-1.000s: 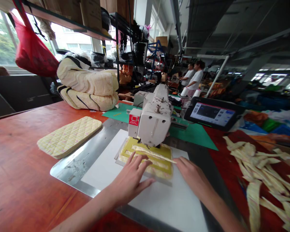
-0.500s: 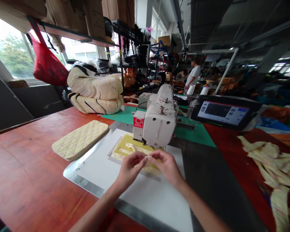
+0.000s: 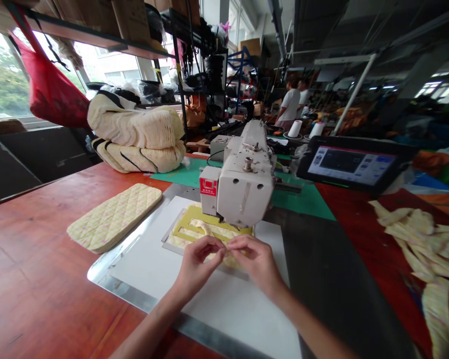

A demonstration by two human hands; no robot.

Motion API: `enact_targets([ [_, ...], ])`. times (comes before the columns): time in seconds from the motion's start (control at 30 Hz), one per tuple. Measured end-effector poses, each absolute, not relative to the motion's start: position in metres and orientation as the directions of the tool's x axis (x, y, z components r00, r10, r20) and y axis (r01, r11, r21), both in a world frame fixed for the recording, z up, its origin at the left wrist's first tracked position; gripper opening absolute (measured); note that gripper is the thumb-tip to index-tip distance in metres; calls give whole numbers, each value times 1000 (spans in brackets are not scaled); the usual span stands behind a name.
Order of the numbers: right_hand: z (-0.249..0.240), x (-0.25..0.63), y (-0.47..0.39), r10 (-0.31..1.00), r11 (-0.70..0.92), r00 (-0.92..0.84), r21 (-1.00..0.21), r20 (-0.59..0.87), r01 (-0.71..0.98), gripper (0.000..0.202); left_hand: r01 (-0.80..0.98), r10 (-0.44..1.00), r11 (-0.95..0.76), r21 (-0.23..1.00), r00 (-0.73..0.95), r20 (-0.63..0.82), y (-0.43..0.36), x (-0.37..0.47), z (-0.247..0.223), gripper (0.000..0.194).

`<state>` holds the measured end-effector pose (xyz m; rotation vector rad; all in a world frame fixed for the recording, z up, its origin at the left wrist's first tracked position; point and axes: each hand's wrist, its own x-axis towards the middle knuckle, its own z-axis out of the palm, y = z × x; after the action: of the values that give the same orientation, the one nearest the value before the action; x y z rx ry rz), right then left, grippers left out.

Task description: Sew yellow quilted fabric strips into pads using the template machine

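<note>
My left hand (image 3: 197,264) and my right hand (image 3: 261,263) meet in front of the sewing machine (image 3: 243,197), thumbs and forefingers pinched. A pale yellow fabric strip (image 3: 202,226) runs toward the fingertips and seems held between them; its end is mostly hidden by the hands. Below lies a yellow-green slotted template (image 3: 196,213) over quilted yellow fabric (image 3: 177,240), under the machine head. Both rest on a white sheet (image 3: 145,279) on the metal plate.
A stack of quilted pads (image 3: 114,217) lies left on the red table. Behind it sit bundled cream fabric pieces (image 3: 134,132). To the right are a control screen (image 3: 353,162) and a heap of fabric strips (image 3: 421,239). White thread cones and people stand farther back.
The view has shifted slightly. My fingertips have drawn a little apart, still pinched over the template. A second person shows in the background.
</note>
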<state>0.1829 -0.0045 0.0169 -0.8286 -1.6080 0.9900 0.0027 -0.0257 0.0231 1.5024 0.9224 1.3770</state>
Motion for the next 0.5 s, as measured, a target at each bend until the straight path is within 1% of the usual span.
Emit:
enact_targets([
  [0.07,21,185,-6,895,385,-255,-922,365,32,18,-14,927,-362,932,97,361,-27,3,23,12],
  [0.17,24,186,-8,928,226,-312,-974,204,35,30,28,917,-394,919,76,391,-28,4,24,10],
  [0.23,23,186,-8,937,146,-329,-987,118,63,37,51,911,-411,910,60,408,-29,5,24,10],
  [0.33,18,185,-6,942,133,-320,-988,99,84,41,58,919,-395,917,16,395,-29,4,21,15],
  [0.5,11,184,-4,960,127,-256,-991,111,44,41,51,964,-264,963,42,263,-23,3,14,25],
])
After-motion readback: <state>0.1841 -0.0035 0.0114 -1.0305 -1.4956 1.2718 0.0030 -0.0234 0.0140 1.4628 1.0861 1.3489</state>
